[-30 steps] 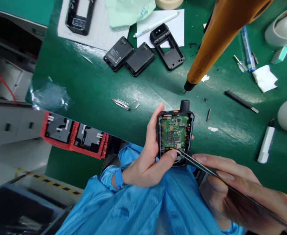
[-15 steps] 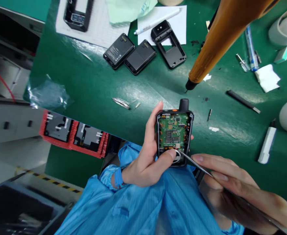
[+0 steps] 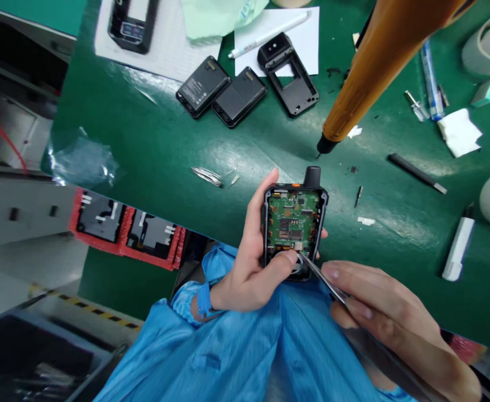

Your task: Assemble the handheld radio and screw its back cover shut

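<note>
My left hand [image 3: 251, 262] grips a small black handheld device [image 3: 294, 223] with its back off, so its green circuit board shows. The thumb rests on the device's lower end and the fingers wrap its left side. My right hand [image 3: 389, 321] pinches metal tweezers [image 3: 320, 276], whose tips touch the bottom of the board beside my left thumb. Both hands are over my blue smock at the near edge of the green mat [image 3: 165, 151].
An orange electric screwdriver [image 3: 370, 61] hangs above the mat just beyond the device. Two black battery packs [image 3: 220, 95], a black frame [image 3: 289, 75], a pen, tape rolls, a white marker [image 3: 458, 248] and another pair of tweezers [image 3: 207, 176] lie around. Red trays [image 3: 128, 229] sit at the left.
My right hand has slid left and nearer to the device, with the tweezers held shorter. The device has shifted slightly up and left in my left hand.
</note>
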`<state>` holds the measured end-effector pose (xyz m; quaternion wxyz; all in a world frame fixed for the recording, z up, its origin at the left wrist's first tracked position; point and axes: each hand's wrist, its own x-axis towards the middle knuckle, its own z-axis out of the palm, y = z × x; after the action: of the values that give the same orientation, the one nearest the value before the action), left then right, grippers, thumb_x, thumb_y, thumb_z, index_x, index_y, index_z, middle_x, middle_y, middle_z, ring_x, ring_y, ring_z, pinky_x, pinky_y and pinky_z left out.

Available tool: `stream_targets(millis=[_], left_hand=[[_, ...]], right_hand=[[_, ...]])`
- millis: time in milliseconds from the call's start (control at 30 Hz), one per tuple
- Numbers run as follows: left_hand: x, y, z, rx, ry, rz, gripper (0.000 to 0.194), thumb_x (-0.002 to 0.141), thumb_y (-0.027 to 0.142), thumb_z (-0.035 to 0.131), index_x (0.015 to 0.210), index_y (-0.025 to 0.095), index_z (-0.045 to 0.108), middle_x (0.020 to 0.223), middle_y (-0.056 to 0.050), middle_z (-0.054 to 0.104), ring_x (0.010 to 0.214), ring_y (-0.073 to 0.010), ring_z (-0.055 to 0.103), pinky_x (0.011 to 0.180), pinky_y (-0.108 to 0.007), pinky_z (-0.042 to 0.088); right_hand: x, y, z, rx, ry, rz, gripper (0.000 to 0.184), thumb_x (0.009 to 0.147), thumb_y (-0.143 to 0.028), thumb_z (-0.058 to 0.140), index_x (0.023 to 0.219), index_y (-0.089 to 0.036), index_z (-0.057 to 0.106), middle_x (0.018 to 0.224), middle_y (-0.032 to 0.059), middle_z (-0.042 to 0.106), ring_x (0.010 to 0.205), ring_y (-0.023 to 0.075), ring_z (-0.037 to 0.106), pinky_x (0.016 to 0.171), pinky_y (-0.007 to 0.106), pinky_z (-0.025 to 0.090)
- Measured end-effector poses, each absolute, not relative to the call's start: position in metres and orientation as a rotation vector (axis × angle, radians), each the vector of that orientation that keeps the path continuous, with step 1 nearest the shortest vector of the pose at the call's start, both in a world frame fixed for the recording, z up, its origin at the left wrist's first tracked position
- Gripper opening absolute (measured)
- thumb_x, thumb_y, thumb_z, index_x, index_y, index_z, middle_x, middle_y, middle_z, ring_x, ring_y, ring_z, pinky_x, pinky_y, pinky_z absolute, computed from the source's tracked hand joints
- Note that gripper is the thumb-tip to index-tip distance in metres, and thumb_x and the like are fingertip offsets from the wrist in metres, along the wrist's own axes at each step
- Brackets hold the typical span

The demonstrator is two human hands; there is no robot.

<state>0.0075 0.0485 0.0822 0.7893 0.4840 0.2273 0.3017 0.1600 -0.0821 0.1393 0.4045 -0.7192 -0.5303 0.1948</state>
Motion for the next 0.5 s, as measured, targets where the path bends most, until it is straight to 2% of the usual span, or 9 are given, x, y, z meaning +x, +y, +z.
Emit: stream_targets(millis=[100,200,300,500], left_hand=[[0.007,0.05,0.083,1.065,0.478,0.666,0.087,0.115,0.038,0.068,0.183,0.045,0.014,0.138,-0.006,0.08,0.105,-0.027,0.087,0.09,-0.046,0.079],[0.007,0.05,0.083,1.073,0.489,0.674,0.086,0.115,0.037,0.067,0.183,0.044,0.014,0.137,-0.006,0.081,0.105,-0.027,0.087,0.09,-0.046,0.079],[0.009,0.047,0.082,1.101,0.494,0.675,0.087,0.116,0.038,0.067,0.183,0.044,0.012,0.143,-0.008,0.079,0.108,-0.0283,0.087,0.091,-0.047,0.079],[0.011,0.044,0.078,1.149,0.474,0.737,0.087,0.117,0.041,0.064,0.184,0.044,0.009,0.144,-0.008,0.078,0.112,-0.0288,0.087,0.099,-0.05,0.077]], right_hand=[[0.162,-0.078,0.143,-1.748,-1.514,0.633,0.02,0.111,-0.033,0.073,0.127,-0.041,0.081,0.118,-0.0021,0.089,0.093,0.021,0.089,0.077,0.022,0.077],[0.146,-0.079,0.136,-1.76,-1.214,0.293,0.035,0.116,-0.029,0.063,0.145,-0.044,0.075,0.109,-0.0012,0.089,0.098,0.0204,0.089,0.091,0.027,0.078],[0.131,-0.085,0.126,-1.752,-1.17,0.346,0.041,0.115,-0.027,0.062,0.15,-0.045,0.073,0.112,-0.0003,0.089,0.101,0.021,0.089,0.093,0.03,0.078],[0.131,-0.091,0.126,-1.806,-1.097,0.444,0.032,0.115,-0.034,0.065,0.142,-0.045,0.078,0.11,0.0017,0.088,0.1,0.0236,0.089,0.088,0.032,0.079]])
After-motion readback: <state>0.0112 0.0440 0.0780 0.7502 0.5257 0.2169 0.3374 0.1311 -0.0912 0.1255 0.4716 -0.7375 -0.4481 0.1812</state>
